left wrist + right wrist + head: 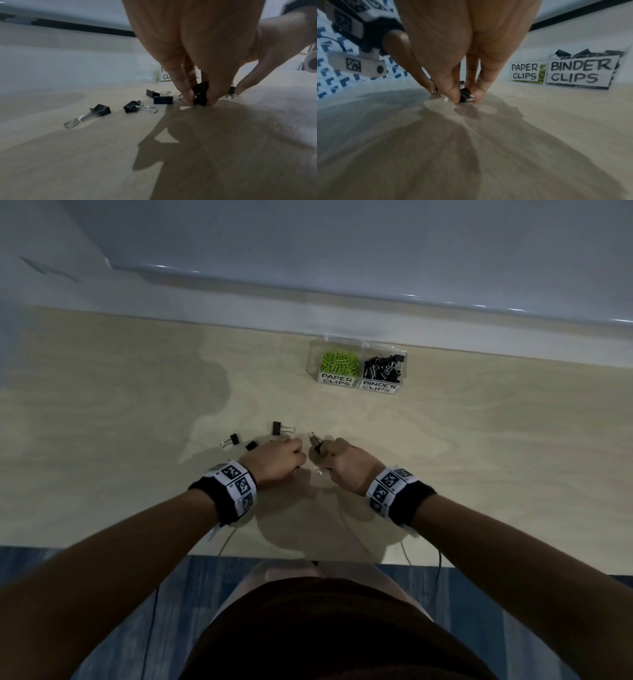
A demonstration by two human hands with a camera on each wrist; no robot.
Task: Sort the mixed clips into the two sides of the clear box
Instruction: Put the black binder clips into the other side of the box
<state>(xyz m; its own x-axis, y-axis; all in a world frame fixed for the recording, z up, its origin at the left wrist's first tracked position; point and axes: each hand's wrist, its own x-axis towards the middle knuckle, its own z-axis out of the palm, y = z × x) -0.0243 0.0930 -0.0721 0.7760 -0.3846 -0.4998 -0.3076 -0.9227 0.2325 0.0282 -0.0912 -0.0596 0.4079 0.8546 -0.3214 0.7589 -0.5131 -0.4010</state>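
Note:
My left hand [279, 460] pinches a black binder clip [200, 94] between fingertips and thumb, right at the table surface. My right hand [342, 462] pinches another black binder clip [464, 94] against the table; its wire handle [312, 436] pokes out ahead. Several loose binder clips lie left of my left hand: one [102, 109], a second [133, 106], a third [163, 100]. The clear box [358, 366] stands beyond, with green paper clips [339, 362] in its left side and black binder clips [383, 368] in its right.
The wooden table [479, 440] meets a white wall ledge just behind the box. Its front edge runs below my wrists, with thin cables hanging off it. Labels "PAPER CLIPS" [524, 73] and "BINDER CLIPS" [580, 72] face me.

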